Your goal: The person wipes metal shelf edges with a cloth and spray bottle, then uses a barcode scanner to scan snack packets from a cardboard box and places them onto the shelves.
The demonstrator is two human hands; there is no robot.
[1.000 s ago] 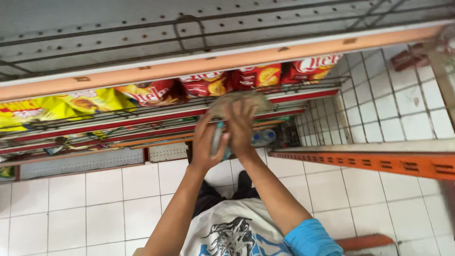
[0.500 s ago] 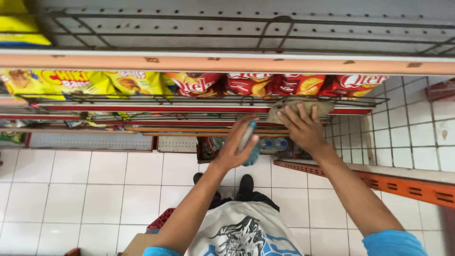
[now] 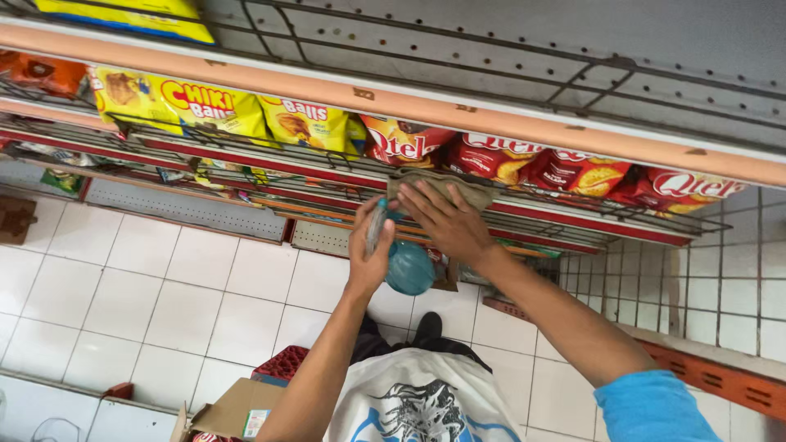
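My left hand at frame centre, fingers wrapped around a teal spray bottle, just right my right hand pressing a grey-brown cloth flat, fingers spread, against the shelf edge, red snack bags above.

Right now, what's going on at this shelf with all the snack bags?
A person stands on a white tiled floor at a store shelf. Their right hand presses a brownish cloth flat against the shelf's front edge, just below a row of red snack bags. Their left hand holds a teal spray bottle close beside it. Yellow snack bags sit further along the same shelf, and an open cardboard box lies on the floor by their feet.
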